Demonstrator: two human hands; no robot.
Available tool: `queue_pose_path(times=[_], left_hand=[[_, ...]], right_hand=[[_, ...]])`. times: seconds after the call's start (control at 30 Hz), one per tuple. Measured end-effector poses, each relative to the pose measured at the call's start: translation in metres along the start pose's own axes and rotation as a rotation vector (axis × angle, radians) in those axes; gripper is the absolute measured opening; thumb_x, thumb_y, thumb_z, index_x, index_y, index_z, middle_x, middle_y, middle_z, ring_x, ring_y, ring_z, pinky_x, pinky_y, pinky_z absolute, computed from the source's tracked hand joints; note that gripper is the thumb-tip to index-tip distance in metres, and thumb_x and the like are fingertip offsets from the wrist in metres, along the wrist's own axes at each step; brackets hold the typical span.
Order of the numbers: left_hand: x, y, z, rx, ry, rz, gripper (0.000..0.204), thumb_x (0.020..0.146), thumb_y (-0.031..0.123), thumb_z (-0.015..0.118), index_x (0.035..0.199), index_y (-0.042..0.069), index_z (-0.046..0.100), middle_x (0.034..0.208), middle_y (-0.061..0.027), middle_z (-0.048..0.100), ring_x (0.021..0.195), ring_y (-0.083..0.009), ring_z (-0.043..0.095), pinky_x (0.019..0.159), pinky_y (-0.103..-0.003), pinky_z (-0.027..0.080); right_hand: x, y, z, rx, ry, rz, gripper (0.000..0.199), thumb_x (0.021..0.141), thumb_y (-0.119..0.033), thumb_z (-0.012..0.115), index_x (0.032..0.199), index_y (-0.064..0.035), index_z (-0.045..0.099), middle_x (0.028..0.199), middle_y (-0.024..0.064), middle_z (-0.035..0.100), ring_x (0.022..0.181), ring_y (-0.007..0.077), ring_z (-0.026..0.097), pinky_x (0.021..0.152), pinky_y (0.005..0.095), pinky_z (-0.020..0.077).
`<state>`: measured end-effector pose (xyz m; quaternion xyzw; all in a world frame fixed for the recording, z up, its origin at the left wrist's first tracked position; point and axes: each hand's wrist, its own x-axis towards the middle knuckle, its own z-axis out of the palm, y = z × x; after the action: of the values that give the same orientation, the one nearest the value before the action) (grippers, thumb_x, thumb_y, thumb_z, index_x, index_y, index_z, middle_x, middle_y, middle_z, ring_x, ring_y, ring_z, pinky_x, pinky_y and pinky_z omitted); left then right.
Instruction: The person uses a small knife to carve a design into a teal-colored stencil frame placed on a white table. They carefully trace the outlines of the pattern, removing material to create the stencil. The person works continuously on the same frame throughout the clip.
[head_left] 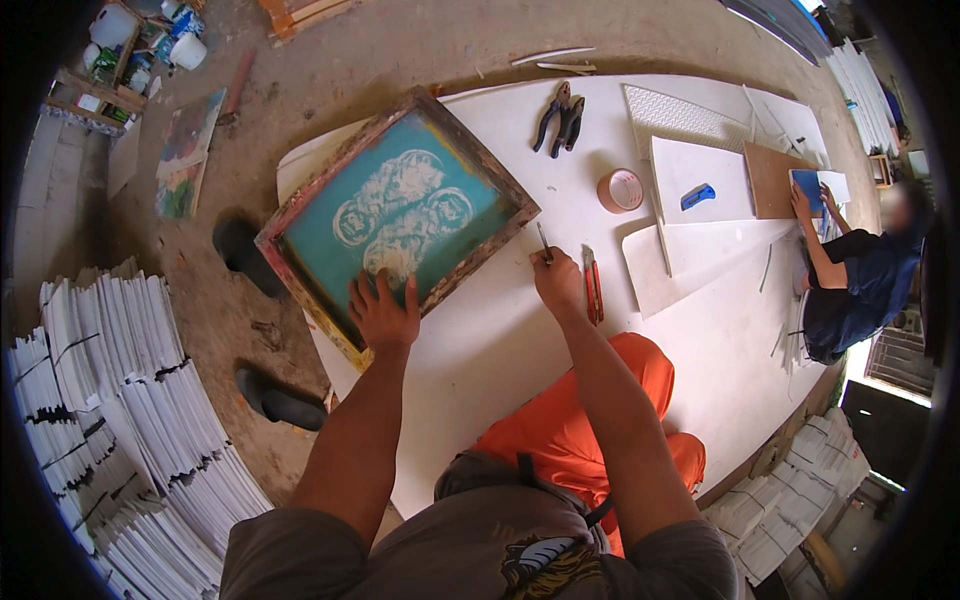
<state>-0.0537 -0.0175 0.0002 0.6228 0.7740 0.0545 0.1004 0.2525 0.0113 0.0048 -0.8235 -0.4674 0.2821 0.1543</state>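
A wooden screen-printing frame [487, 233] with teal mesh and a pale motif lies tilted across the white tabletop [470, 330]. My left hand [386, 312] rests on its near side, fingers spread over the mesh and the lower part of the motif. Just right of the frame's corner, my right hand [558, 280] is closed round a slim, dark pen-like tool [543, 237], whose upper end sticks out above the fingers. Beside that hand lies a red-handled cutter knife [591, 287]. A roll of brown tape [620, 191] sits farther off.
Two pairs of pliers [558, 122] lie at the table's far side. A blue utility knife [698, 197] rests on white boards [690, 160]. At right a co-worker [865, 285] handles a blue sheet [806, 192]. Stacked white sheets [130, 410] and black slippers [280, 400] are at left.
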Motion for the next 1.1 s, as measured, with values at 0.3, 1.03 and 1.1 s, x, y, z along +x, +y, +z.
queue_pose_path(times=[0.3,1.03,1.1], left_hand=[[0.000,0.000,0.000,0.049,-0.025,-0.012,0.067,0.105,0.065,0.041,0.151,0.016,0.047,0.160,-0.0228,0.036,0.151,-0.0470,0.029,0.121,-0.062,0.026],[0.001,0.002,-0.004,0.004,-0.025,-0.018,0.070,0.104,0.065,0.041,0.149,0.012,0.051,0.160,-0.0236,0.037,0.152,-0.0480,0.027,0.120,-0.065,0.024],[0.001,0.001,0.001,-0.010,-0.014,-0.014,0.070,0.104,0.066,0.042,0.148,0.012,0.051,0.160,-0.0236,0.037,0.152,-0.0487,0.026,0.120,-0.067,0.023]], right_hand=[[-0.021,-0.009,0.005,-0.048,0.017,-0.299,0.019,0.094,-0.025,0.072,0.111,-0.0163,0.075,0.111,0.0080,0.069,0.091,0.0355,0.072,0.077,0.0483,0.0578],[0.048,-0.031,-0.017,0.179,0.220,-0.205,0.020,0.093,-0.025,0.074,0.098,-0.0056,0.073,0.091,0.0207,0.076,0.085,0.0425,0.073,0.077,0.0508,0.0559],[0.083,-0.061,-0.028,0.250,0.240,-0.280,0.021,0.092,-0.022,0.073,0.101,-0.0038,0.074,0.092,0.0218,0.075,0.088,0.0440,0.072,0.079,0.0507,0.0559]])
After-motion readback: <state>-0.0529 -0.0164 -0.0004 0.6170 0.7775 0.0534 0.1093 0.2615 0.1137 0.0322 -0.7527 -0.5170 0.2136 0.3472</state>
